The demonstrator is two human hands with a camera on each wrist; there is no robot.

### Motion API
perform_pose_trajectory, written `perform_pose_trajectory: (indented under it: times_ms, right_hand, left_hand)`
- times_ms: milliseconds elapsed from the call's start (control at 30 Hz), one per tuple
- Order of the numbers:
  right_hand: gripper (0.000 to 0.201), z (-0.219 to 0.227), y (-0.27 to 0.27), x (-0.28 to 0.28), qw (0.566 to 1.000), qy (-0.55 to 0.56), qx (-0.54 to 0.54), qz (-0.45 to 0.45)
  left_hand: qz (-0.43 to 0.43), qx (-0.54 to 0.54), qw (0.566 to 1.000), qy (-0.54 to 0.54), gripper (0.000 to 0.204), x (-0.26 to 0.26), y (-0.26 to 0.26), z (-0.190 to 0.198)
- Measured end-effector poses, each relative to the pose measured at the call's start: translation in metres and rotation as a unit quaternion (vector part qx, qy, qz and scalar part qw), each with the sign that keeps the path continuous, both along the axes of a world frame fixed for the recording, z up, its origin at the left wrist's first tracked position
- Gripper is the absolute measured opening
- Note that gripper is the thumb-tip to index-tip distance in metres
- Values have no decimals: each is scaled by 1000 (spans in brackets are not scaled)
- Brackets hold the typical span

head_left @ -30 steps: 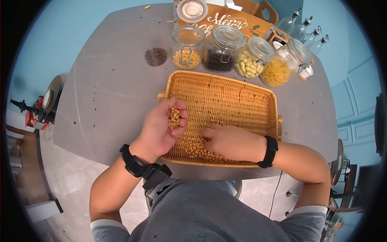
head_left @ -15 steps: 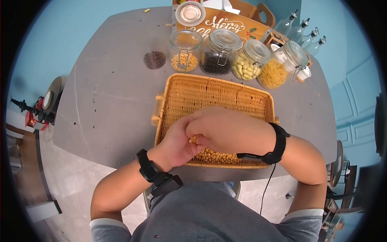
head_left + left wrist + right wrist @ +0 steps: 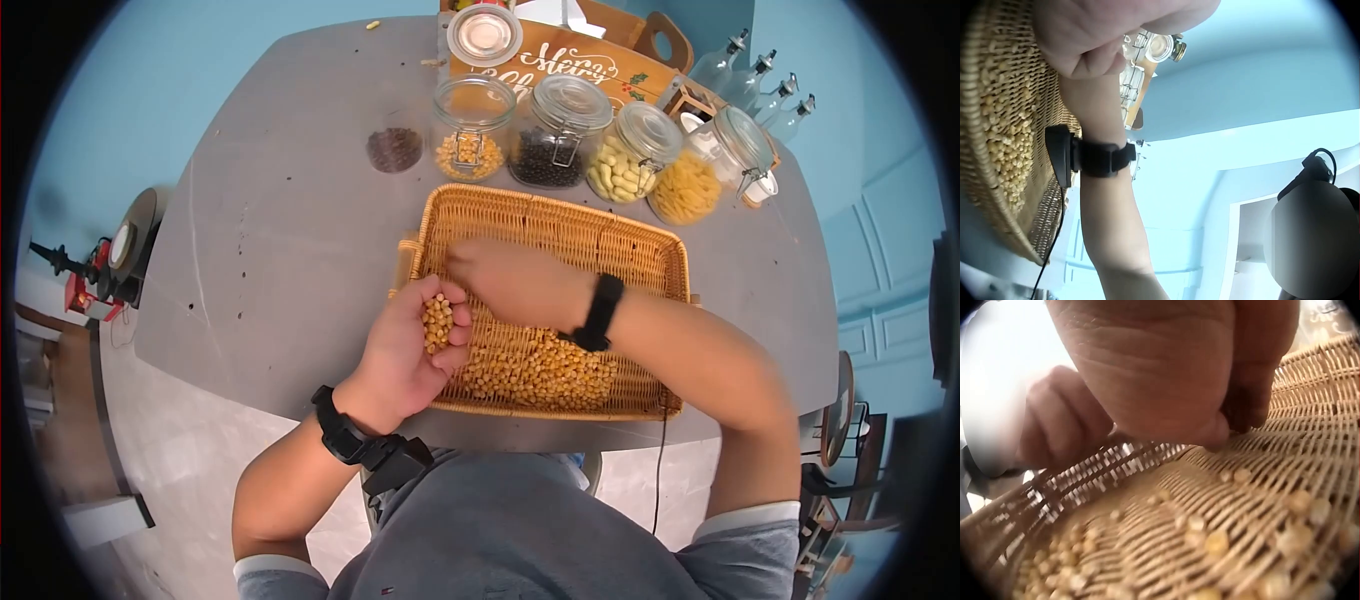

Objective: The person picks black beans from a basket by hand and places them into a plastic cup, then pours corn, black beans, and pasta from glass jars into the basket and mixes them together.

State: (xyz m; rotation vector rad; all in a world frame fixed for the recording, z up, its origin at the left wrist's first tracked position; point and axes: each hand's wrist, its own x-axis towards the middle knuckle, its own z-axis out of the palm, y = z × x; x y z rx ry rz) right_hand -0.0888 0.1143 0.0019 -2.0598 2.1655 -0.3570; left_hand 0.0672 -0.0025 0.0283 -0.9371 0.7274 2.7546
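Note:
My left hand [image 3: 392, 365] is turned palm up at the left side of the wicker basket [image 3: 560, 203], its curled fingers holding a small heap of corn kernels [image 3: 438, 322]. Over the back left part of the basket is my right hand [image 3: 515, 282], blurred in the head view. The right wrist view shows its bent fingers pointing down close over the woven floor, with the fingertips partly hidden; I cannot tell what is between them. Loose kernels [image 3: 550, 375] lie spread along the basket's near side. In the left wrist view, the left hand [image 3: 1100, 34] hides the right one.
Behind the basket stand glass jars of corn [image 3: 469, 155], black beans [image 3: 548, 158], peanuts [image 3: 622, 170] and pasta [image 3: 685, 188]. A clear container of dark reddish beans [image 3: 394, 150] is left of them. Glass bottles [image 3: 755, 82] stand at the back right. A cable [image 3: 660, 470] hangs from the right wrist.
My right hand moved from the kernels at the near side to the left palm, then away toward the basket's back left. The left hand shifted right, then back left, still holding kernels.

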Motion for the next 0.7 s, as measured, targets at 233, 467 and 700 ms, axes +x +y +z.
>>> perform_pose_trajectory:
  times_ms: [233, 467, 700]
  right_hand:
    - [15, 31, 49, 33, 990, -37, 111, 84]
    - [25, 14, 46, 49, 990, -74, 31, 113]
    - [17, 37, 77, 36, 967, -97, 157, 178]
  left_hand:
    - [3, 0, 999, 32, 25, -6, -11, 1]
    - [6, -13, 999, 48, 22, -14, -7, 8]
    - [4, -33, 998, 50, 22, -15, -8, 4]
